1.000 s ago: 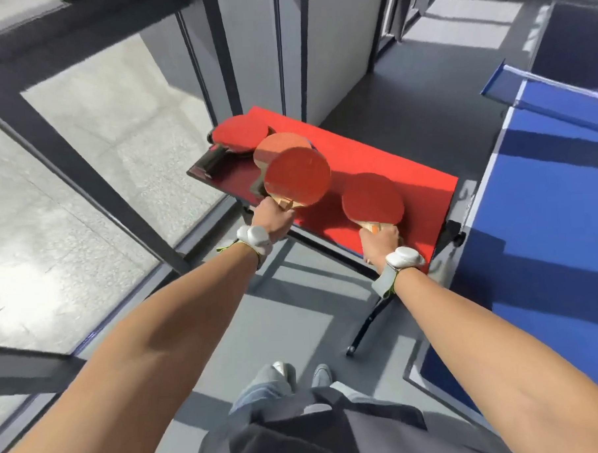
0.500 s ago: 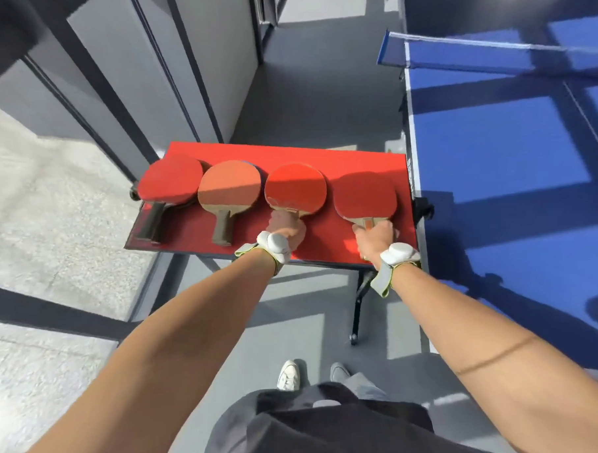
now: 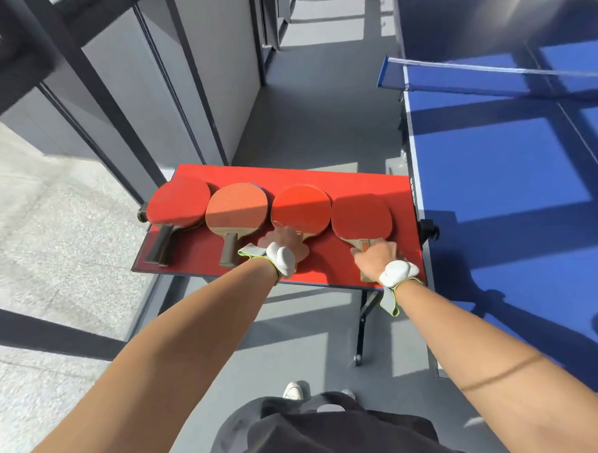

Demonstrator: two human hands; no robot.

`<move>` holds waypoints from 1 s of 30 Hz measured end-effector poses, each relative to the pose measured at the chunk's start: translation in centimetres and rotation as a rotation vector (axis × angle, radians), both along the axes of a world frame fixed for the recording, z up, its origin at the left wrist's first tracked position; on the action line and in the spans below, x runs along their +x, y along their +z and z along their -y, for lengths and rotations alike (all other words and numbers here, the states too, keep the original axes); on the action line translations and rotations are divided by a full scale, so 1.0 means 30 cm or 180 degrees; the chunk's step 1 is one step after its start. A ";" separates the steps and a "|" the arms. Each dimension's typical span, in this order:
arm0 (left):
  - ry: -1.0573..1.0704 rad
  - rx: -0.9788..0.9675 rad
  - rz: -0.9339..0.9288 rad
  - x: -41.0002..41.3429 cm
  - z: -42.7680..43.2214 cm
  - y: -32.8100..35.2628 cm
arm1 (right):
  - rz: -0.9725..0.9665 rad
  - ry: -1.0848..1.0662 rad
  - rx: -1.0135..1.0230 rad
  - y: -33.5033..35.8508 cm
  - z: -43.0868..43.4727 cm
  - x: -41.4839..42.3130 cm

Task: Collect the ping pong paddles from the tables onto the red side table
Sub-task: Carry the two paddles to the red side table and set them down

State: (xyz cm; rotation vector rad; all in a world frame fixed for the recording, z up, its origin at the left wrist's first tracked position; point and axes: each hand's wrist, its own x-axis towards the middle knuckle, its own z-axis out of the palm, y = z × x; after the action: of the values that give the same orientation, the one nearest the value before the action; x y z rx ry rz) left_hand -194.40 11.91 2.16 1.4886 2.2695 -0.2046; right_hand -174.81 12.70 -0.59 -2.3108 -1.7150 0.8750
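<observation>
Several red-faced ping pong paddles lie flat in a row on the red side table. From the left: a paddle with a dark handle, an orange-red one, a bright red one and a darker red one. My left hand is closed over the handle of the bright red paddle and hides it. At the table's right front corner, my right hand grips the darker red paddle's wooden handle. Both held paddles rest on the table top.
A blue ping pong table with its net stands directly right of the side table. Dark window frames and grey wall panels run along the left. The side table's wheeled leg and my shoes are on the grey floor.
My left hand's paddle, held over another paddle one second ago, now lies flat in the row. The right hand's paddle also rests flat. My view has swung towards the blue table.
</observation>
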 end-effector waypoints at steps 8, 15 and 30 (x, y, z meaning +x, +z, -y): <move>-0.0054 -0.0187 -0.0264 0.014 -0.026 -0.001 | 0.0386 0.0271 -0.0134 0.024 -0.006 0.016; -0.0200 -0.0282 -0.0396 0.010 -0.034 -0.002 | 0.0483 0.0461 -0.0175 0.039 -0.003 0.022; 0.0035 0.0052 0.1262 -0.037 -0.073 0.061 | -0.0947 0.0308 -0.0216 0.105 -0.083 0.027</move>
State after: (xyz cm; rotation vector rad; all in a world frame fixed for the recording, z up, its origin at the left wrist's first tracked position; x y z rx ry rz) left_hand -195.51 14.11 3.99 1.3817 1.9634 0.1056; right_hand -174.00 15.20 2.55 -2.0235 -1.7010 1.2414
